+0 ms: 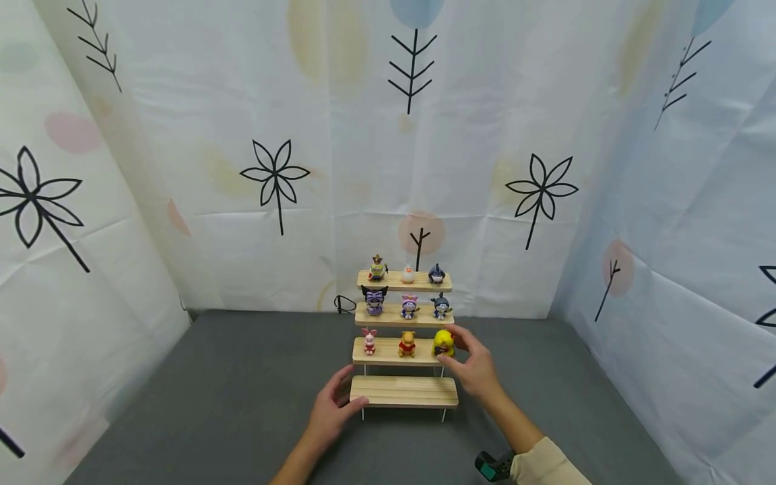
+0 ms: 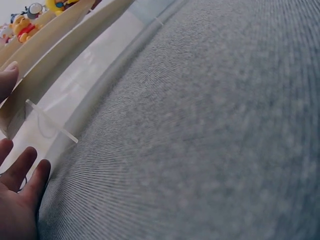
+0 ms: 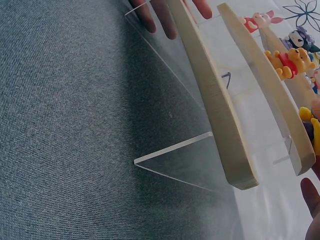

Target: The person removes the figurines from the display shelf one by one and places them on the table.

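Observation:
In the head view my right hand [image 1: 475, 367] pinches a yellow figurine [image 1: 443, 343] at the right end of the third tier down, thumb in front and fingers behind. The yellow figurine [image 3: 316, 132] shows partly at the right edge of the right wrist view. My left hand [image 1: 331, 404] is at the left end of the lowest wooden shelf [image 1: 403, 392], its thumb over the front corner. Its fingers are spread and fairly straight beside and below the plank in the left wrist view. A red-shirted bear figurine [image 1: 407, 345] and a pink piglet figurine [image 1: 369, 342] stand on the third tier.
Higher tiers [image 1: 404, 322] carry several more figurines, including a purple-black one [image 1: 374, 302] and a crowned one [image 1: 377, 268]. Clear supports [image 3: 172, 148] hold the planks above a grey cloth-covered table [image 1: 254, 384]. Patterned white curtains [image 1: 364, 135] surround it.

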Available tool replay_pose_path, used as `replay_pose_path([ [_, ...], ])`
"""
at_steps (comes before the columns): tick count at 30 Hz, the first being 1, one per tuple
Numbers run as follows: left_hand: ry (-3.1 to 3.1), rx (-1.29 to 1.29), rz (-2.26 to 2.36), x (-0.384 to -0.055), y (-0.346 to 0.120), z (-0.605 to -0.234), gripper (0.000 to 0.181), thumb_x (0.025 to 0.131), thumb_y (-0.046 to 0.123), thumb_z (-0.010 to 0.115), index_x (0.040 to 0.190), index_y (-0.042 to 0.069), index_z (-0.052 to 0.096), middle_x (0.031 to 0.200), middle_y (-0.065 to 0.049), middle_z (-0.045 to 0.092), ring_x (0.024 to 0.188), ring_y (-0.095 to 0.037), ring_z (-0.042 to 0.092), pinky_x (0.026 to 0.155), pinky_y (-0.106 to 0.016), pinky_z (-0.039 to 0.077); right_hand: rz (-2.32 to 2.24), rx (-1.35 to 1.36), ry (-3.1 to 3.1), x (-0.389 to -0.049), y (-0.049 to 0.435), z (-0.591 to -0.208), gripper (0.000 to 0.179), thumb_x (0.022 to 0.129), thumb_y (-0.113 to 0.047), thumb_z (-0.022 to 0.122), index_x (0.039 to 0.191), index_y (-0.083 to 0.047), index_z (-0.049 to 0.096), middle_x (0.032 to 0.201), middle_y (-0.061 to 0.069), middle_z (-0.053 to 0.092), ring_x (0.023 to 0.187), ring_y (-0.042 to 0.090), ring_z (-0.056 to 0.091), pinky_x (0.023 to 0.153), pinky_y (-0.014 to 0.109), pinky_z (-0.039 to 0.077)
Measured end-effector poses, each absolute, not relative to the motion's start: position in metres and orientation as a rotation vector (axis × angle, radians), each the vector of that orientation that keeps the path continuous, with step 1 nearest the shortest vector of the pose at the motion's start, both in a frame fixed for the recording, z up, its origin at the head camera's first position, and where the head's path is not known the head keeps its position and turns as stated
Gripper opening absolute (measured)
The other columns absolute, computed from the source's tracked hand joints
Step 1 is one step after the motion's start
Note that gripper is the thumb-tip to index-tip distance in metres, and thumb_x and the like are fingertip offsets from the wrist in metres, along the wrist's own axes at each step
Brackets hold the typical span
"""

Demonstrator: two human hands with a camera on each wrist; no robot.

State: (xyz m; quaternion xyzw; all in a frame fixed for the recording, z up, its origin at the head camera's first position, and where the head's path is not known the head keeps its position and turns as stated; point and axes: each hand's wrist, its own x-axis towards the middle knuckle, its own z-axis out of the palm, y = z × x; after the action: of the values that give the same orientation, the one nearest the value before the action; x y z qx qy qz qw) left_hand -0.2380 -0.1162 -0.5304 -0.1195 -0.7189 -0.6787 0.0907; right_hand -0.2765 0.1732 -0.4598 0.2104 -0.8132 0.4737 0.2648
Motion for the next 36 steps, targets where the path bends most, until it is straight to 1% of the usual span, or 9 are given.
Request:
replay_pose_path([
  [4, -2.148, -0.363, -2.046, -0.238, -0.115, -0.532, 0.07, 0.08, 0.004, 0.079, 0.141, -0.004, 0.044, 0.137, -0.03, 0.047, 0.116, -0.041, 0.054, 0.086, -0.035, 0.051, 1.271, 0.59, -2.213, -0.278, 0.174, -0.462, 0.059, 0.074, 0.005, 0.081, 0.129, -0.002, 0.058, 0.114, 0.015, 0.064, 0.096, 0.029, 0.063, 0.083, 0.053, 0.048],
  [7, -2.147, -0.375, -2.066, -0.239, -0.116, -0.533, 0.071, 0.08, 0.002, 0.079, 0.141, -0.004, 0.043, 0.13, -0.032, 0.051, 0.11, -0.038, 0.058, 0.083, -0.033, 0.052, 1.26, 0.577, -2.23, -0.278, 0.174, -0.461, 0.06, 0.073, 0.006, 0.081, 0.129, -0.003, 0.059, 0.113, 0.014, 0.065, 0.096, 0.029, 0.063, 0.083, 0.053, 0.048],
  [11, -2.155, -0.39, -2.074, -0.239, -0.116, -0.533, 0.071, 0.081, 0.002, 0.078, 0.142, -0.004, 0.042, 0.124, -0.032, 0.055, 0.105, -0.034, 0.061, 0.08, -0.03, 0.052, 1.244, 0.562, -2.255, -0.279, 0.174, -0.458, 0.06, 0.074, 0.006, 0.081, 0.128, -0.005, 0.059, 0.111, 0.013, 0.065, 0.095, 0.029, 0.063, 0.083, 0.053, 0.048],
  [14, -2.192, -0.39, -2.052, -0.239, -0.116, -0.532, 0.069, 0.081, 0.004, 0.078, 0.141, -0.005, 0.044, 0.123, -0.03, 0.057, 0.102, -0.029, 0.062, 0.077, -0.027, 0.052, 1.234, 0.569, -2.259, -0.279, 0.174, -0.457, 0.06, 0.073, 0.006, 0.081, 0.128, -0.005, 0.059, 0.108, 0.013, 0.066, 0.094, 0.028, 0.063, 0.082, 0.051, 0.049],
  [19, -2.302, -0.369, -1.941, -0.239, -0.114, -0.531, 0.063, 0.082, 0.008, 0.078, 0.137, -0.004, 0.049, 0.117, -0.024, 0.062, 0.091, -0.017, 0.061, 0.071, -0.025, 0.05, 1.188, 0.594, -2.258, -0.28, 0.176, -0.458, 0.06, 0.072, 0.006, 0.082, 0.127, -0.004, 0.06, 0.105, 0.011, 0.066, 0.093, 0.027, 0.064, 0.081, 0.049, 0.05],
  [22, -2.327, -0.369, -1.907, -0.239, -0.113, -0.532, 0.061, 0.082, 0.006, 0.078, 0.136, -0.005, 0.05, 0.112, -0.023, 0.063, 0.087, -0.016, 0.061, 0.069, -0.026, 0.05, 1.163, 0.617, -2.254, -0.281, 0.177, -0.458, 0.06, 0.071, 0.006, 0.083, 0.126, -0.003, 0.06, 0.105, 0.012, 0.067, 0.092, 0.027, 0.064, 0.08, 0.051, 0.05],
  [26, -2.326, -0.358, -1.914, -0.239, -0.113, -0.53, 0.062, 0.082, 0.006, 0.078, 0.136, -0.005, 0.05, 0.111, -0.021, 0.063, 0.086, -0.016, 0.06, 0.068, -0.026, 0.05, 1.137, 0.633, -2.257, -0.281, 0.178, -0.453, 0.06, 0.07, 0.006, 0.083, 0.125, -0.003, 0.061, 0.107, 0.012, 0.067, 0.092, 0.028, 0.065, 0.08, 0.05, 0.051],
  [30, -2.329, -0.363, -1.919, -0.238, -0.113, -0.53, 0.063, 0.082, 0.011, 0.079, 0.137, -0.001, 0.051, 0.111, -0.018, 0.063, 0.086, -0.015, 0.06, 0.069, -0.025, 0.05, 1.114, 0.637, -2.274, -0.279, 0.18, -0.445, 0.06, 0.071, 0.005, 0.083, 0.125, -0.003, 0.061, 0.11, 0.013, 0.066, 0.094, 0.029, 0.065, 0.082, 0.05, 0.051],
  [36, -2.341, -0.352, -1.929, -0.239, -0.114, -0.532, 0.064, 0.081, 0.018, 0.081, 0.136, 0.002, 0.053, 0.113, -0.017, 0.062, 0.09, -0.019, 0.06, 0.072, -0.026, 0.05, 1.077, 0.649, -2.285, -0.276, 0.184, -0.429, 0.06, 0.07, 0.005, 0.084, 0.125, -0.003, 0.062, 0.111, 0.014, 0.067, 0.095, 0.03, 0.064, 0.083, 0.051, 0.049],
])
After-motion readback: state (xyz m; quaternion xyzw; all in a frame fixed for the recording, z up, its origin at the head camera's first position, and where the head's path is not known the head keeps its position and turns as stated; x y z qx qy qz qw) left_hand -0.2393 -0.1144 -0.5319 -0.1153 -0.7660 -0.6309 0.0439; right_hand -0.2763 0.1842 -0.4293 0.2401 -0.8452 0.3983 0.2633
